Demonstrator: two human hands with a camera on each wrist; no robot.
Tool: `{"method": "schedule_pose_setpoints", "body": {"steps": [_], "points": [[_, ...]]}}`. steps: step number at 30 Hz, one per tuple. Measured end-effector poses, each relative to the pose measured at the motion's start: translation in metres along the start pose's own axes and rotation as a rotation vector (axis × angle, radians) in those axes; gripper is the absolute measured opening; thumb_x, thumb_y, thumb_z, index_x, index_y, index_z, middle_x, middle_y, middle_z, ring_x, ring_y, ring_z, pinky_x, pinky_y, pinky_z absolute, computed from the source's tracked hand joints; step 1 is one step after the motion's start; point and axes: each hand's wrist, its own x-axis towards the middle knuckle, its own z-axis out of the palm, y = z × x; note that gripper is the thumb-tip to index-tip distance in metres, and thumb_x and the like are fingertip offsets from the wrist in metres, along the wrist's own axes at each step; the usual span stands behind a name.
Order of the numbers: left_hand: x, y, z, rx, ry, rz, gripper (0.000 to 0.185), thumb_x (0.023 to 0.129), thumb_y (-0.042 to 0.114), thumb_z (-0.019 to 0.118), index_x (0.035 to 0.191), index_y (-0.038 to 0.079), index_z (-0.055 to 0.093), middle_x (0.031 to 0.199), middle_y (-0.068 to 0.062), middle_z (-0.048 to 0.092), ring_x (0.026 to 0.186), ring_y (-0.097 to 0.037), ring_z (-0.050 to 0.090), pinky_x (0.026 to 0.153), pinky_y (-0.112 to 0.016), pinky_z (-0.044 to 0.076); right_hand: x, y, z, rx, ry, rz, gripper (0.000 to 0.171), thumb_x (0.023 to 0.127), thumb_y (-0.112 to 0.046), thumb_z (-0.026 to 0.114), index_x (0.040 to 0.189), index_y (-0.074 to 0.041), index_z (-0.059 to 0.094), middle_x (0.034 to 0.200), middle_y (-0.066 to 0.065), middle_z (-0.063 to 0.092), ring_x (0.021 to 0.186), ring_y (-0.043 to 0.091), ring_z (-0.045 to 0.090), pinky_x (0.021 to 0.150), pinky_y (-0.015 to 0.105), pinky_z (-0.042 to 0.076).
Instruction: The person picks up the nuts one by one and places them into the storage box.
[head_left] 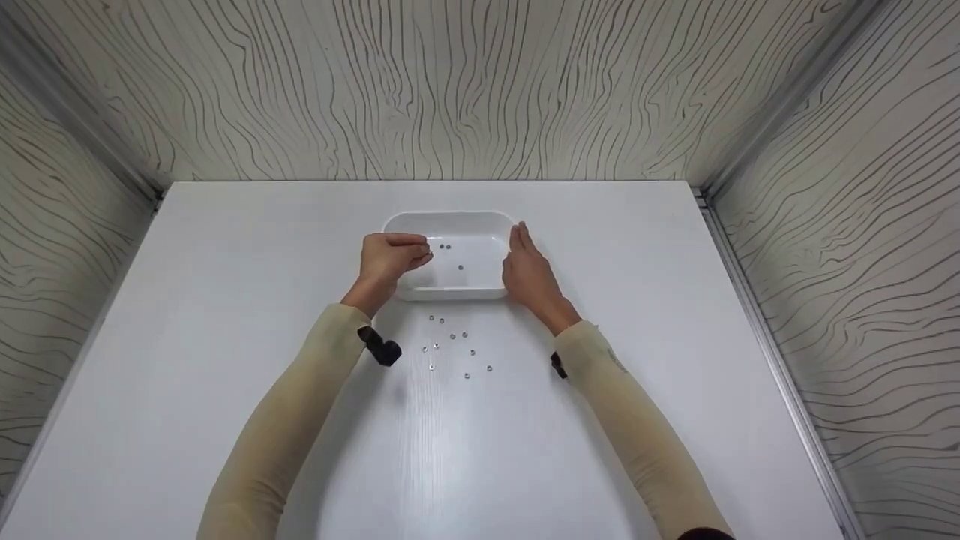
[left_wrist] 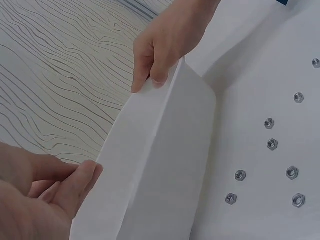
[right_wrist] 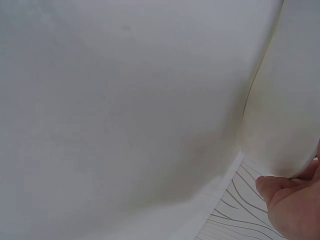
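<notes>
A white plastic tray (head_left: 469,293) stands toward the back of the table, with a few small hex nuts (head_left: 460,267) inside. My left hand (head_left: 390,259) is over the tray's left end, thumb and fingertips brought together. In the left wrist view, no object shows between those fingertips (left_wrist: 92,172); anything inside the pinch is hidden. At the opposite end, my right hand (head_left: 531,274) grips the tray's right wall and rim. The right wrist view catches part of this hand (right_wrist: 295,205) against the tray's outer side (right_wrist: 285,120). Several metal nuts (left_wrist: 272,144) lie scattered before the tray.
The white table (head_left: 247,300) backs onto a wood-grain panel (head_left: 427,90), with similar panels at both sides. Metal rails (head_left: 780,367) run along the side panels. A small black camera (head_left: 380,346) sits on the left wrist, over a beige sleeve (head_left: 292,420).
</notes>
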Motion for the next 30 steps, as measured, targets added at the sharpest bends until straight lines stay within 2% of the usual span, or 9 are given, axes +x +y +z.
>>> {"method": "schedule_pose_setpoints", "body": {"steps": [9, 12, 14, 17, 20, 23, 30], "points": [[0.009, 0.0, -0.003, 0.04, 0.06, -0.009, 0.027, 0.097, -0.003, 0.067, 0.123, -0.009, 0.072, 0.125, -0.024, 0.071, 0.118, -0.031, 0.074, 0.091, -0.023, 0.064, 0.0, 0.001, 0.001, 0.003, -0.003, 0.002, 0.059, 0.111, -0.013, 0.039, 0.163, 0.007, 0.021, 0.174, 0.025, 0.019, 0.161, 0.035, 0.026, 0.132, 0.044, 0.03], [0.009, -0.001, -0.005, 0.034, 0.067, -0.002, 0.025, 0.097, -0.002, 0.068, 0.121, -0.009, 0.073, 0.123, -0.024, 0.072, 0.121, -0.035, 0.073, 0.091, -0.024, 0.065, 0.0, 0.001, 0.001, 0.005, -0.004, 0.0, 0.059, 0.111, -0.013, 0.039, 0.163, 0.007, 0.021, 0.174, 0.025, 0.019, 0.162, 0.036, 0.026, 0.132, 0.044, 0.029], [0.009, -0.001, -0.005, 0.073, 0.07, 0.019, 0.025, 0.097, -0.001, 0.068, 0.12, -0.008, 0.073, 0.122, -0.023, 0.073, 0.121, -0.036, 0.072, 0.091, -0.025, 0.065, 0.0, 0.001, 0.001, 0.01, -0.006, -0.001, 0.059, 0.111, -0.014, 0.039, 0.163, 0.007, 0.021, 0.174, 0.025, 0.019, 0.162, 0.036, 0.025, 0.132, 0.045, 0.029], [0.009, -0.002, -0.006, 0.221, 0.077, 0.091, 0.023, 0.097, 0.002, 0.068, 0.118, -0.005, 0.075, 0.119, -0.02, 0.076, 0.116, -0.032, 0.075, 0.09, -0.026, 0.066, 0.0, 0.001, 0.0, 0.022, -0.006, 0.001, 0.059, 0.111, -0.014, 0.039, 0.164, 0.007, 0.02, 0.174, 0.025, 0.019, 0.162, 0.036, 0.025, 0.133, 0.045, 0.029], [0.011, -0.003, -0.006, 0.413, 0.098, 0.205, 0.021, 0.097, 0.003, 0.066, 0.114, -0.001, 0.078, 0.114, -0.018, 0.079, 0.108, -0.027, 0.078, 0.088, -0.03, 0.066, 0.0, 0.001, 0.0, 0.032, -0.007, 0.008, 0.06, 0.111, -0.014, 0.039, 0.164, 0.005, 0.02, 0.175, 0.024, 0.018, 0.162, 0.035, 0.025, 0.133, 0.045, 0.028], [0.013, -0.005, -0.005, 0.545, 0.117, 0.3, 0.021, 0.098, 0.002, 0.064, 0.112, 0.001, 0.079, 0.112, -0.016, 0.08, 0.105, -0.025, 0.078, 0.089, -0.034, 0.065, 0.0, 0.001, 0.0, 0.033, -0.007, 0.016, 0.06, 0.111, -0.014, 0.04, 0.164, 0.005, 0.02, 0.175, 0.023, 0.017, 0.162, 0.035, 0.025, 0.133, 0.045, 0.029], [0.007, -0.003, -0.007, 0.635, 0.09, 0.401, 0.021, 0.099, 0.001, 0.063, 0.113, -0.001, 0.079, 0.109, -0.016, 0.08, 0.101, -0.027, 0.078, 0.086, -0.038, 0.066, 0.0, 0.0, 0.002, -0.003, 0.009, 0.006, 0.059, 0.11, -0.011, 0.043, 0.163, 0.008, 0.023, 0.174, 0.026, 0.02, 0.158, 0.038, 0.033, 0.128, 0.047, 0.038]]}}
